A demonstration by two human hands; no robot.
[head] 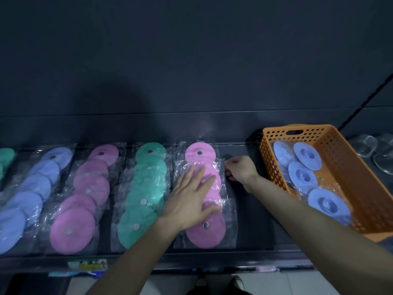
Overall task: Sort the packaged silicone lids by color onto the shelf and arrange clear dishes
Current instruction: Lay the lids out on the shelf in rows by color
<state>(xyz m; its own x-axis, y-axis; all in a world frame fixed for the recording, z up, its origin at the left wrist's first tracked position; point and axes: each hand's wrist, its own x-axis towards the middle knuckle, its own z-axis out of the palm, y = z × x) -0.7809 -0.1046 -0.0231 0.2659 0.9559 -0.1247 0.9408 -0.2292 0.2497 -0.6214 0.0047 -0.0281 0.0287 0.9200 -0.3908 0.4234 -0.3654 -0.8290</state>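
Packaged silicone lids lie in rows on the dark shelf (253, 209). My left hand (191, 199) rests flat with straight fingers on the right-hand row of pink lids (207, 233). My right hand (239, 168) pinches the clear wrapper edge at that row's upper right. To the left lie a green row (144, 199), another pink row (83, 201) and a blue row (32, 188). An orange basket (338, 158) at right holds several packaged blue lids (306, 156). Clear dishes (370, 145) sit behind the basket at far right.
More green lids (5, 156) show at the far left edge. Bare shelf lies between the pink row and the basket. A dark wall rises behind the shelf. Below the shelf's front edge, packaged goods (89, 265) and my shoes (219, 282) are visible.
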